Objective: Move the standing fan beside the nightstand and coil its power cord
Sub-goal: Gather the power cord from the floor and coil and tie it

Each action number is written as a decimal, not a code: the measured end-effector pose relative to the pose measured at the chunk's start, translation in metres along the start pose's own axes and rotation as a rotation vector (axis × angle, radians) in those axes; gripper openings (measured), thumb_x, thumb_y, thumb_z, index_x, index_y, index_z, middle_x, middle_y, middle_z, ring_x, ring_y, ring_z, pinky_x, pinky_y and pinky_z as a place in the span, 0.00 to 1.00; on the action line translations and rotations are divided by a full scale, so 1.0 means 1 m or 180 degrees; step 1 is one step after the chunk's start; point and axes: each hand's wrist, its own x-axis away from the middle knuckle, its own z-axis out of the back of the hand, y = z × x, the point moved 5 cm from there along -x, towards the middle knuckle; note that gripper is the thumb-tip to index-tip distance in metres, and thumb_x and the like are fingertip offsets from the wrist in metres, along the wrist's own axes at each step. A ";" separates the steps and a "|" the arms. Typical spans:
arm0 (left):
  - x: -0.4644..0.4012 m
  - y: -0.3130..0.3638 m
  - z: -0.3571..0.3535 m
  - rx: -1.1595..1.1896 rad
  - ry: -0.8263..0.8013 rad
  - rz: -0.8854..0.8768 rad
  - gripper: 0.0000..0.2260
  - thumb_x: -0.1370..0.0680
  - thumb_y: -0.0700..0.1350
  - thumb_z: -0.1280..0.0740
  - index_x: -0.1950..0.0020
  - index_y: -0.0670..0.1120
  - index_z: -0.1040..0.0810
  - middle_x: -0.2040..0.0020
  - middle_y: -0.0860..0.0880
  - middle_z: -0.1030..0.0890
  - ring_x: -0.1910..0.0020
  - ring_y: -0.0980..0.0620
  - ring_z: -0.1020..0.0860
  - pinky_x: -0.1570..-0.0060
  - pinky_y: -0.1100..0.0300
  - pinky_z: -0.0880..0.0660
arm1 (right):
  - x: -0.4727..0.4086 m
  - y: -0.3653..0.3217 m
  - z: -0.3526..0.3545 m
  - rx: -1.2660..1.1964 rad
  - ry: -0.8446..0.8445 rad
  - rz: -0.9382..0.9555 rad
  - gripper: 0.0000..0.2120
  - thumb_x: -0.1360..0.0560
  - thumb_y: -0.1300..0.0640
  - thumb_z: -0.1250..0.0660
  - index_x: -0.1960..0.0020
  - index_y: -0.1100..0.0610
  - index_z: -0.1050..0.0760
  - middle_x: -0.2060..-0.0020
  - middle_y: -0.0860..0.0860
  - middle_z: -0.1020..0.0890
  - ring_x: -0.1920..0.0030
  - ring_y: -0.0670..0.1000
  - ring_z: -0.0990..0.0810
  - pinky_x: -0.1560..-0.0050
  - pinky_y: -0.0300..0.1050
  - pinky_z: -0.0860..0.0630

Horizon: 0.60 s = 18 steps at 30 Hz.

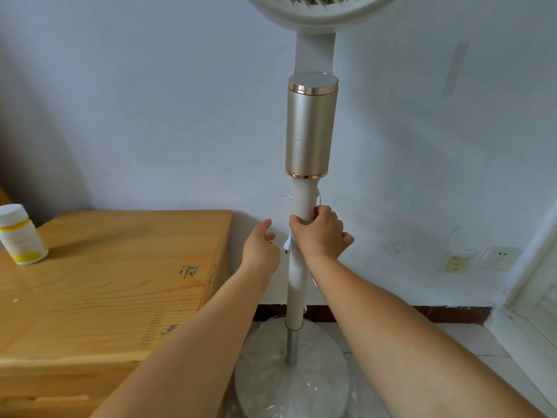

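The right hand [321, 233] is wrapped around the white pole [297, 267] of the standing fan [310, 128], fingers curled closed on it just below the gold cylinder [311, 128], and it seems to pin a strand of the white power cord [318, 197] against the pole. The left hand [259, 247] hovers just beside the pole on its left, fingers loosely curved and holding nothing, close to the white plug [287, 244] that hangs against the pole below the right hand. Thin loops of cord show on either side of the pole under the cylinder and again lower down near the pole's foot. The fan stands upright on its round base [265, 366] on the tiled floor, close to the pale wall, directly beside the wooden nightstand [114, 291] on its left. A white bottle with a yellow label [21, 235] stands on the nightstand's far left. Two wall sockets [500, 257] sit low on the wall to the right.
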 end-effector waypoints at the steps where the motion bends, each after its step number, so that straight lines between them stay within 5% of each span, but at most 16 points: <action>1: -0.001 -0.001 0.000 0.0005 0.0000 0.0009 0.30 0.24 0.27 0.47 0.26 0.51 0.39 0.33 0.48 0.28 0.39 0.53 0.29 0.65 0.70 0.33 | -0.001 0.000 -0.001 -0.0012 0.0015 -0.0004 0.16 0.33 0.45 0.36 0.52 0.55 0.26 0.57 0.49 0.20 0.53 0.54 0.24 0.50 0.51 0.36; 10: -0.005 -0.010 0.003 -0.0079 0.0071 0.0057 0.30 0.24 0.27 0.46 0.26 0.51 0.39 0.32 0.47 0.29 0.34 0.49 0.30 0.59 0.67 0.31 | 0.000 -0.001 -0.005 -0.0075 0.0077 -0.0018 0.16 0.33 0.46 0.35 0.52 0.56 0.28 0.55 0.50 0.22 0.52 0.54 0.25 0.52 0.50 0.38; 13: -0.004 -0.010 0.003 -0.0051 0.0077 0.0052 0.30 0.24 0.27 0.45 0.26 0.51 0.39 0.33 0.47 0.29 0.35 0.50 0.29 0.67 0.70 0.34 | 0.000 -0.001 -0.005 -0.0086 0.0051 -0.0051 0.16 0.33 0.46 0.35 0.52 0.56 0.29 0.55 0.50 0.22 0.51 0.54 0.25 0.51 0.50 0.38; 18: -0.006 -0.010 0.005 -0.0073 0.0114 0.0010 0.30 0.24 0.27 0.45 0.26 0.51 0.39 0.33 0.47 0.28 0.37 0.50 0.28 0.66 0.69 0.34 | 0.000 -0.002 -0.004 -0.0036 -0.0061 -0.0012 0.17 0.31 0.45 0.36 0.50 0.57 0.28 0.53 0.51 0.22 0.50 0.55 0.25 0.50 0.50 0.37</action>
